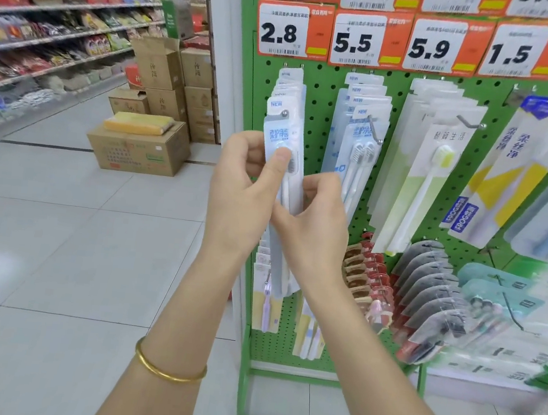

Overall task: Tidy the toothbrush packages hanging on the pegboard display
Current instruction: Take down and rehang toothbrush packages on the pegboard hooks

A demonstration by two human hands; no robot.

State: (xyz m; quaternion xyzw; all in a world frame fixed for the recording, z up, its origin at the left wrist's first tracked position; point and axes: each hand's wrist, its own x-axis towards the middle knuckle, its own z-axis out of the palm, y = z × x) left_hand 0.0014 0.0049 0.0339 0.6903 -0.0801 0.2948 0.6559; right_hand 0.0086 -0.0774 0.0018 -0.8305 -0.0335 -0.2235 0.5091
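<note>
On the green pegboard (318, 123) the front toothbrush package (283, 131) hangs upright — left hand (244, 183) pinching its middle, right hand (316, 216) gripping just below.

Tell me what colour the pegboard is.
Green; the pegboard shows best in the head view.

A shop; price tags (369, 41) above pegboard (319, 137); stocked shelves (59, 5).

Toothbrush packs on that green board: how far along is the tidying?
Early, I'd guess. The second row hangs fairly straight. The left hand and right hand pinch the front pack of the first row. The rows further right hang slanted, apparently untouched.
</note>
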